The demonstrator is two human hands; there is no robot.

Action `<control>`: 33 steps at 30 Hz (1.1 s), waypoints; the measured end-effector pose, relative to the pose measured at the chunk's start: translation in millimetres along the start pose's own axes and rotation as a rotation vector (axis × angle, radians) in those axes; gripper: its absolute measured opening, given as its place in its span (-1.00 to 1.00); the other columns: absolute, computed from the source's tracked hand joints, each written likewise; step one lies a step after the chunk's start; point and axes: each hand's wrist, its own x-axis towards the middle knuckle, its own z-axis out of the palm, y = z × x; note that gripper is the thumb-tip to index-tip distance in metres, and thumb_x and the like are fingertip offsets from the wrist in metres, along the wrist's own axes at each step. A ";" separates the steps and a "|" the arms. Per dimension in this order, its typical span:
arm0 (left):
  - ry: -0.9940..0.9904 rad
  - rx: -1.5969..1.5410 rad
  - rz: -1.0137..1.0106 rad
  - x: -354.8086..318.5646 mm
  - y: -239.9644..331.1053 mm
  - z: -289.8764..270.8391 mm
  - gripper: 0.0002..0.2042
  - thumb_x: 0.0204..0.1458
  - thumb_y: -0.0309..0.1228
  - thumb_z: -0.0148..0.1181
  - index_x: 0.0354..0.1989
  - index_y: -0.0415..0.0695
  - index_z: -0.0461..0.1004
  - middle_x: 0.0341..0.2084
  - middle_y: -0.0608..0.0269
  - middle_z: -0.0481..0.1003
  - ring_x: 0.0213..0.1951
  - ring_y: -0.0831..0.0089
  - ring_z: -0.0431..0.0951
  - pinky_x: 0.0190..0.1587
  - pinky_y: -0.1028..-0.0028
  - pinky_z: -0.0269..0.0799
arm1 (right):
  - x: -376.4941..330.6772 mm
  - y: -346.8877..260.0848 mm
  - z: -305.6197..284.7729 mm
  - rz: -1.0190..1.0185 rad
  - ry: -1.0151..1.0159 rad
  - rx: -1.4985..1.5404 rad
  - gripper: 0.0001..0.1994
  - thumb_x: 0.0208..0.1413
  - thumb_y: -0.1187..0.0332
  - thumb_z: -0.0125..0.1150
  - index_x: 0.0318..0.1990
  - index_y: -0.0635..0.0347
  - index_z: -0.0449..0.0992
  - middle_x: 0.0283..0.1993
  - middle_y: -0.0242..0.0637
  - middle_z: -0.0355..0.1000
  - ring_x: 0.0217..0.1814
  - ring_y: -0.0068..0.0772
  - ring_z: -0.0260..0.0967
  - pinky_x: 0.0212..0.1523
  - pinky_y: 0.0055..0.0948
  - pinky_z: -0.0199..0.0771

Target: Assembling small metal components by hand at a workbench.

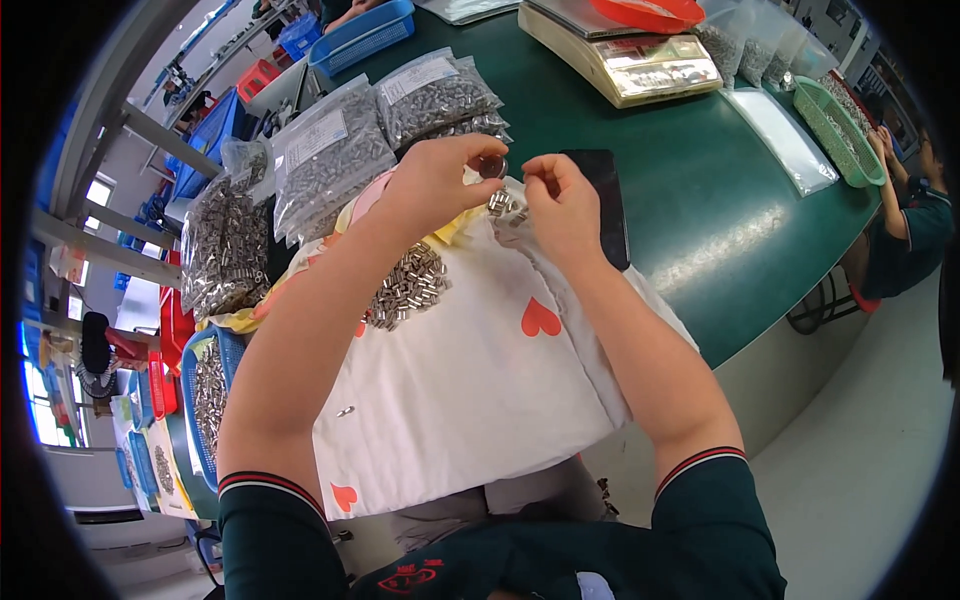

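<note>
Small silvery metal cylinders (500, 203) were pinched by the left hand (432, 180) and right hand (560, 205) above a white heart-printed cloth (470, 380) on the green round table (720, 200).

Bright, even overhead light fills the scene, leaving a pale streak of glare on the green table (720, 250) and soft shadows under the forearms, while fisheye bending curves the edges into a black rim.

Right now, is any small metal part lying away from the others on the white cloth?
Yes. One metal part lies alone low on the white cloth, well apart from the pile beside the left forearm.
</note>
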 end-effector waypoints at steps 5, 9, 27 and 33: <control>-0.180 0.359 0.208 -4.0 -16.9 27.2 -0.80 -0.29 -0.48 0.13 -0.39 -0.15 0.45 -0.51 0.21 0.46 -0.41 0.27 0.46 -0.35 0.44 0.37 | 4.5 3.0 -3.6 -0.237 -0.022 -0.175 -0.84 -0.09 0.56 -0.08 -0.34 0.25 0.42 -0.42 -0.27 0.37 -0.38 -0.40 0.31 -0.33 -0.51 0.30; -0.083 0.281 0.168 1.7 -20.6 22.7 -0.82 -0.28 -0.49 0.14 -0.41 -0.15 0.44 -0.53 0.20 0.45 -0.43 0.28 0.46 -0.36 0.43 0.35 | 3.6 0.3 -6.6 -0.244 -0.099 -0.258 -0.82 -0.17 0.58 -0.07 -0.40 0.19 0.45 -0.37 -0.21 0.34 -0.28 -0.21 0.29 -0.27 -0.40 0.31; -0.084 0.315 0.199 13.8 -16.7 26.2 -0.78 -0.39 -0.50 0.15 -0.44 -0.20 0.43 -0.55 0.15 0.44 -0.44 0.21 0.44 -0.36 0.38 0.35 | 1.8 5.8 -6.1 -0.585 -0.113 -0.673 -0.78 -0.29 0.58 0.03 -0.40 0.12 0.47 -0.40 -0.30 0.31 -0.31 -0.23 0.23 -0.27 -0.34 0.28; -0.073 0.352 0.268 13.1 -19.5 28.3 -0.79 -0.40 -0.50 0.15 -0.46 -0.19 0.45 -0.58 0.15 0.44 -0.47 0.21 0.44 -0.38 0.38 0.35 | 2.7 4.0 -5.6 -0.593 -0.188 -0.754 -0.74 -0.30 0.62 -0.01 -0.38 0.14 0.46 -0.37 -0.29 0.35 -0.29 -0.21 0.24 -0.23 -0.33 0.29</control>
